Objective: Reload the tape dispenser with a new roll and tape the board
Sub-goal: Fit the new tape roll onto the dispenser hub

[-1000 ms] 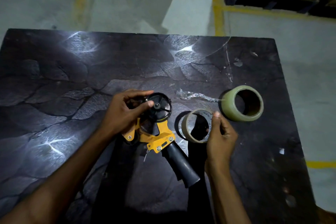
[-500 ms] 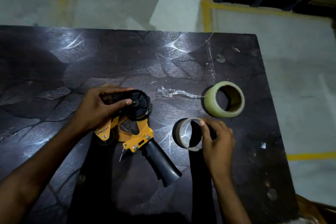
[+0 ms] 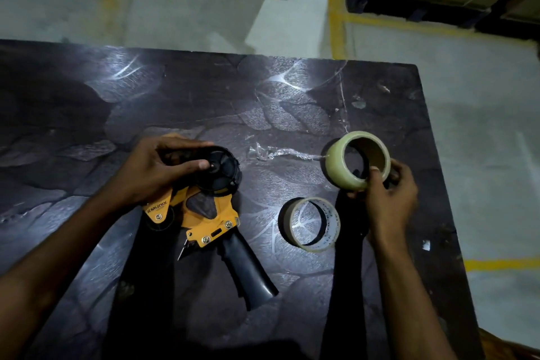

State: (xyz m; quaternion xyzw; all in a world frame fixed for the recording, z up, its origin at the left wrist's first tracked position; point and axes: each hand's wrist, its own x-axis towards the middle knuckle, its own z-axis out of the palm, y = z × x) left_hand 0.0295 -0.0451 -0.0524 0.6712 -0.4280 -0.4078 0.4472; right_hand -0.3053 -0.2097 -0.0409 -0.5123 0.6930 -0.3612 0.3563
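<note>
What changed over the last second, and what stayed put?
The right hand let go of the empty core, left lying on the board, and moved away to grip the new roll. The left hand still holds the dispenser in place.

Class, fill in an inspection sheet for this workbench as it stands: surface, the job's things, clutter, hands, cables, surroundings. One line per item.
Surface: dark patterned board, glossy, with scuffs and glare.
Job's things: yellow and black tape dispenser lying flat, its spool hub bare; full tape roll tilted on its edge at the right; spent cardboard core lying nearer, between dispenser and right arm.
Clutter: crumpled strip of clear tape trailing from the full roll; small scraps near the far right corner.
Hands: left hand steadies the dispenser at the hub; right hand grips the full roll.
Cables: nothing seen.
Surroundings: concrete floor with yellow lines, pallets beyond.
</note>
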